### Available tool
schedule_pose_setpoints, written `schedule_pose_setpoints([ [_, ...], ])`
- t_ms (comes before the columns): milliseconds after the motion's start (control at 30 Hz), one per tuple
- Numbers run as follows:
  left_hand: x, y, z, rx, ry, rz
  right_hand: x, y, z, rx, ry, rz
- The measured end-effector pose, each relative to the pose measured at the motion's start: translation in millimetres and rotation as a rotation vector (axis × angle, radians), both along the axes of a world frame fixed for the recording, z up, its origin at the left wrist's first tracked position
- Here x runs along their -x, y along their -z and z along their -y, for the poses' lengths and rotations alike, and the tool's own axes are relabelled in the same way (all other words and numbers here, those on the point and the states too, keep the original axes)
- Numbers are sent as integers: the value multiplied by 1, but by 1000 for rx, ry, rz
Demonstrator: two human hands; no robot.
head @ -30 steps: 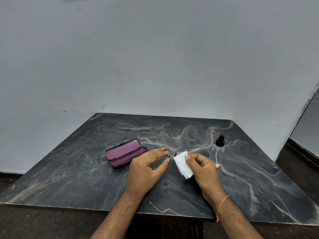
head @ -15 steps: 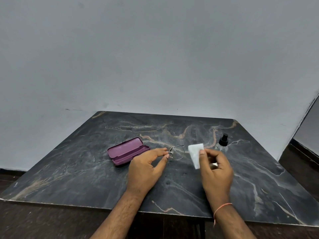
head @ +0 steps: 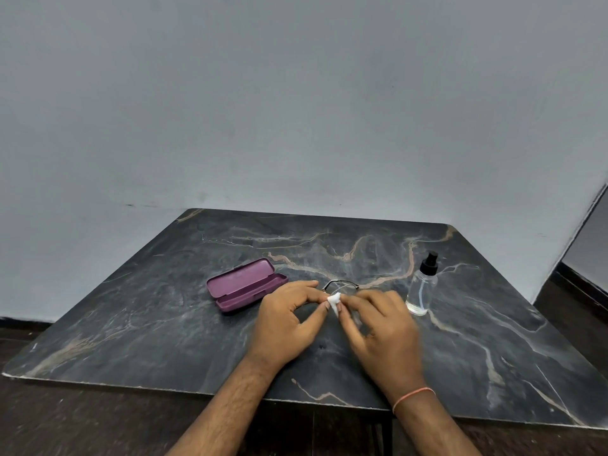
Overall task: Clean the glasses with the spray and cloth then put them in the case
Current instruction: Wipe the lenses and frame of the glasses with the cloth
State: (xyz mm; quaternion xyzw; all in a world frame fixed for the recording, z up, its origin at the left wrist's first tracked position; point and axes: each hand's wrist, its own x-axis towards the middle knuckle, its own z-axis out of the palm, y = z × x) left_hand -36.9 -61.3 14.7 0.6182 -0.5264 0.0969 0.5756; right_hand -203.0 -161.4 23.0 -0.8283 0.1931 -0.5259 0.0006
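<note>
Thin-rimmed metal glasses [head: 340, 284] are held over the middle of the dark marble table [head: 158, 317], mostly hidden by my fingers. My left hand [head: 289, 320] pinches the frame at its left side. My right hand [head: 381, 330] presses a small white cloth [head: 335, 300] against a lens, right beside the left fingertips. The purple glasses case [head: 245, 284] lies open to the left of my hands. A clear spray bottle [head: 422, 286] with a black nozzle stands upright to the right.
A plain grey wall rises behind the table. The table's front edge runs just under my forearms. A dark floor and skirting show at the far right [head: 579, 291].
My right hand has brought the cloth left from open air onto the glasses, and the cloth is now bunched between the fingers. The left hand has stayed holding the frame.
</note>
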Motion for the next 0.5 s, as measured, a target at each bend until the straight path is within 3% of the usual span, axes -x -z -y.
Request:
schedule_pose_setpoints([
  [500,0,-2,-3,20,22,-3,0,3,-1,69,-51,-57],
])
